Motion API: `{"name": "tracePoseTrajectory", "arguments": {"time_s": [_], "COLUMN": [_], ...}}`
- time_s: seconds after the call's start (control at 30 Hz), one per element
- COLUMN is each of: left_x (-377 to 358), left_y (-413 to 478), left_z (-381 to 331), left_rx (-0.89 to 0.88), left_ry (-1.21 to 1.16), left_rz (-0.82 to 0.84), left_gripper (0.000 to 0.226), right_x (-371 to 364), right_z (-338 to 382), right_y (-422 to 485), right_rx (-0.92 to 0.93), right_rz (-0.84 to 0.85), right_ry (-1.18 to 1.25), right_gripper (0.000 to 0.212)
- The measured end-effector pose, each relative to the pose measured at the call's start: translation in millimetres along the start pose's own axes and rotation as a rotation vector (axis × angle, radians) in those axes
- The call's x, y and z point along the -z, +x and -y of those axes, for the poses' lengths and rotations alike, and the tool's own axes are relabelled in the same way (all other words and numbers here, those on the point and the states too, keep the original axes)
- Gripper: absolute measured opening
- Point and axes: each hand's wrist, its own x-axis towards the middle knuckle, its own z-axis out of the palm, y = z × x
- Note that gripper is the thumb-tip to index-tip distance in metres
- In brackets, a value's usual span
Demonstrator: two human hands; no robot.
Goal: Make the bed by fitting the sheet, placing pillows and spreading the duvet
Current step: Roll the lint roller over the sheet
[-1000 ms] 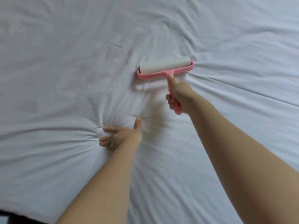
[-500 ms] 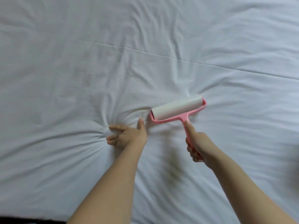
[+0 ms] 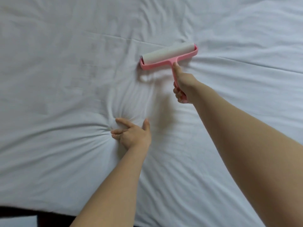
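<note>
A white sheet [image 3: 65, 79] covers the whole bed, creased, with folds fanning out from my left hand. My left hand [image 3: 131, 133] presses down on the sheet with fingers spread, bunching the cloth under the fingertips. My right hand [image 3: 183, 86] is closed round the pink handle of a lint roller [image 3: 168, 54]. Its white roll lies on the sheet, far and right of my left hand. No pillows or duvet are in view.
The near edge of the bed runs along the bottom left, with a dark strip of floor or bed frame [image 3: 19, 213] below it. A long straight crease crosses the sheet from upper left to right.
My right hand has pushed the roller away from me, from beside my left thumb back out across the sheet. My left hand stays pressed on the same spot.
</note>
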Motion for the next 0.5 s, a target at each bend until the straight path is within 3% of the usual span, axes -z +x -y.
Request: {"name": "tracePoseTrajectory", "arguments": {"time_s": [0.17,0.5], "left_x": [-2.3,-19.8], "left_y": [-8.1,-44.5], "left_z": [9.3,79.4], "left_rx": [-0.029,-0.317], "left_ry": [-0.032,-0.091], "left_rz": [-0.064,-0.223], "left_gripper": [0.092,0.053], "right_x": [8.7,41.1], "right_z": [-34.2,-149.6], "right_y": [-18.1,-79.2], "right_rx": [-0.042,0.012], "right_rz": [0.077,0.088], "right_ry": [0.043,0.08], "right_gripper": [0.062,0.051]}}
